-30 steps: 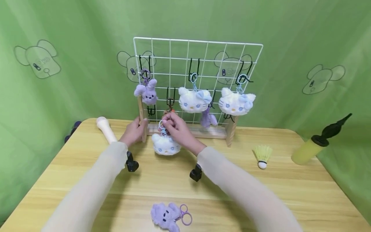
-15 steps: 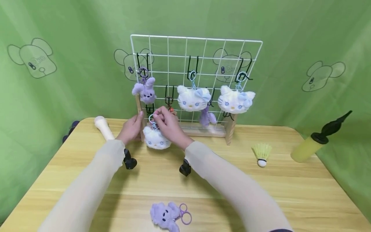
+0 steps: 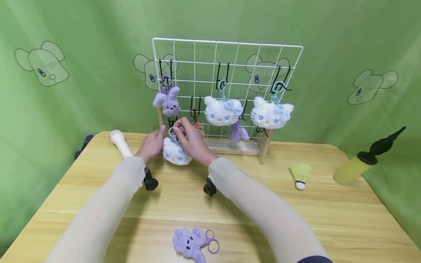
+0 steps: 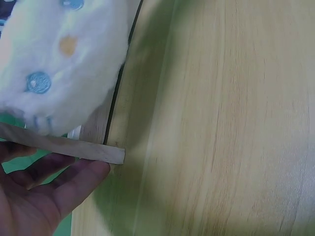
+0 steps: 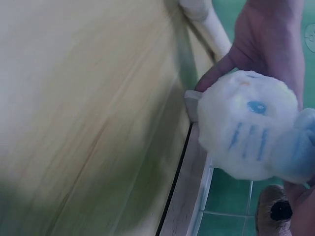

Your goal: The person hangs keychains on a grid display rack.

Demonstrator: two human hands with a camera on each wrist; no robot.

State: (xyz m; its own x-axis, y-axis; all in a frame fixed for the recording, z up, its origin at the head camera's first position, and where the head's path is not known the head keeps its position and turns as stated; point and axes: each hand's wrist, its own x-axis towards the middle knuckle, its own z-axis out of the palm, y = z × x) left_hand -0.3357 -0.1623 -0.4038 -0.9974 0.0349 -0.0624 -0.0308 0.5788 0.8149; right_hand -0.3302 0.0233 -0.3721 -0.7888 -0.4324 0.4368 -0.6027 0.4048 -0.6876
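Right hand [image 3: 192,140] pinches the blue metal ring [image 3: 172,131] of a white plush cat-head keychain [image 3: 176,153], which hangs just above the light wooden table [image 3: 329,219]; left hand [image 3: 152,144] grips the left wooden leg [image 3: 160,120] of the white wire grid rack [image 3: 227,65], fingers curled round it.

place: staged tabletop recording booth | backdrop: green curtain [image 3: 59,109] printed with cartoon bears, wrapping from 9 to 3 o'clock | surface: light wooden table [image 3: 329,219] | props: white wire grid rack [image 3: 227,65] at 12 o'clock hung with plush keychains; shuttlecock [image 3: 298,174] and yellow pump [image 3: 358,166] at 2 o'clock
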